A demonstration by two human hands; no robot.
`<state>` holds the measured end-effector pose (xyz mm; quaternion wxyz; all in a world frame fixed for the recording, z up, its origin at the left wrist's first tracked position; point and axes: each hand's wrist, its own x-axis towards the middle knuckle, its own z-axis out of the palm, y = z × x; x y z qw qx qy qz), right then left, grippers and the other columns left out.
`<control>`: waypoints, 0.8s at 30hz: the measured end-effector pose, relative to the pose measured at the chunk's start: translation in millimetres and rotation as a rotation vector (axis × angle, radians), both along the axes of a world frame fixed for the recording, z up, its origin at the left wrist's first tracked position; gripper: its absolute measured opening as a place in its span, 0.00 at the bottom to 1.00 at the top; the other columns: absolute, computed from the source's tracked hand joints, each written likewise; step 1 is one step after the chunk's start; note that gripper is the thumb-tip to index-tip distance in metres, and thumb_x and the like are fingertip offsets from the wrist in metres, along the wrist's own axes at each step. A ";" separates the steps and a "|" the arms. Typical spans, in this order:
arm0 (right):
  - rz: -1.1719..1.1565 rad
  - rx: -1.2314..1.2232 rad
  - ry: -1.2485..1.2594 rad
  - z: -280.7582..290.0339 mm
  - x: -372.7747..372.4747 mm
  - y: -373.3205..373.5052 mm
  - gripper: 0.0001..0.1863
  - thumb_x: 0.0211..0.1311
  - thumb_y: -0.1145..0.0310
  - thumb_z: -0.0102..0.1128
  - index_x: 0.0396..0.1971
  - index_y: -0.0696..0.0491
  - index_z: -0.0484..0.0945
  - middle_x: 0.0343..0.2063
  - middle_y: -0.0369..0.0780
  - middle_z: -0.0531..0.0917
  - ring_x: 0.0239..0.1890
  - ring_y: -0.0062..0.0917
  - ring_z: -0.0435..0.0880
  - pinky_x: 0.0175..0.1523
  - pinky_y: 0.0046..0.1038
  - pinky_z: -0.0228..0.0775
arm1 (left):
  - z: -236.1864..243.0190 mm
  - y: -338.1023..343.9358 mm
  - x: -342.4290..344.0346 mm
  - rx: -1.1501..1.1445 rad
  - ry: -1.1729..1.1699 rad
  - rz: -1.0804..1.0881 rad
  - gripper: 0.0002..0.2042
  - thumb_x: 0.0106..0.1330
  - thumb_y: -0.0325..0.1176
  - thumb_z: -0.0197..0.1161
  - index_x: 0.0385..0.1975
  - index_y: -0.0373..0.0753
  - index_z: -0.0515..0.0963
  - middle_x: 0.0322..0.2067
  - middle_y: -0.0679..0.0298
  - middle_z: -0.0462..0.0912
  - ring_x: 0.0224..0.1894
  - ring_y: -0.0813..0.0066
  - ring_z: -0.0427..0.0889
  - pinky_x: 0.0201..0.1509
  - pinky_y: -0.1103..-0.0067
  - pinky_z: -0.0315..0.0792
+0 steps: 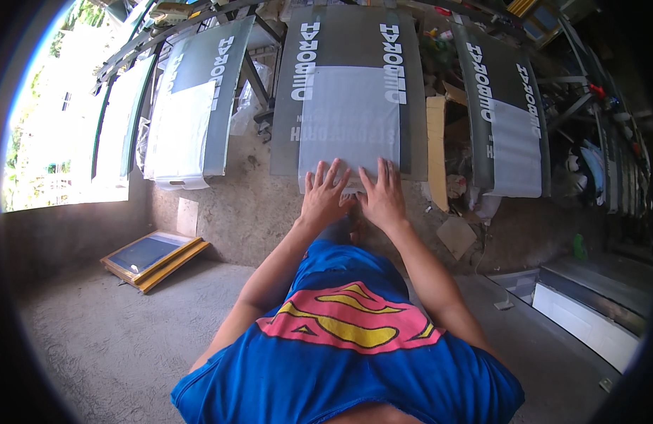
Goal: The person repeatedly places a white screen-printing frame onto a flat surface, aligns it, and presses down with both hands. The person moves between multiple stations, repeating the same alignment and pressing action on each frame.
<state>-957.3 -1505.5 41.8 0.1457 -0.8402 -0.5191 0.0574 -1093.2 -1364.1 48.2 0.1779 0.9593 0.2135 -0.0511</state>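
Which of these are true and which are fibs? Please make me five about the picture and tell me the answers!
1. The left hand and right hand are at the near end of the pale sheet. True.
2. The person wears a red top. False: the shirt is blue.
3. The pale sheet lies over part of the middle board. True.
4. A cardboard box is left of the middle board. False: the cardboard box is right of it.
5. Both hands are fists. False: their fingers are spread.
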 end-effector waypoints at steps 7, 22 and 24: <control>-0.015 0.029 -0.041 2.3 -1.9 -8.6 0.26 0.62 0.60 0.68 0.60 0.50 0.80 0.60 0.54 0.72 0.64 0.51 0.71 0.67 0.48 0.66 | 17.2 0.7 14.7 -0.190 -0.107 0.090 0.14 0.67 0.37 0.65 0.49 0.39 0.83 0.53 0.52 0.81 0.57 0.48 0.77 0.63 0.55 0.69; -0.476 0.202 0.070 31.3 111.4 -109.7 0.12 0.64 0.64 0.66 0.41 0.54 0.85 0.38 0.45 0.84 0.44 0.43 0.85 0.48 0.43 0.79 | 9.4 -33.8 167.0 -0.484 -0.437 -0.163 0.05 0.65 0.25 0.64 0.37 0.35 0.85 0.36 0.53 0.86 0.36 0.53 0.86 0.41 0.66 0.79; -0.532 0.204 0.080 28.7 133.9 -141.0 0.11 0.64 0.64 0.66 0.41 0.55 0.85 0.38 0.45 0.84 0.43 0.43 0.85 0.48 0.43 0.79 | 10.2 -62.1 188.9 -0.540 -0.396 -0.124 0.06 0.66 0.27 0.64 0.38 0.35 0.85 0.35 0.52 0.87 0.36 0.55 0.87 0.41 0.67 0.79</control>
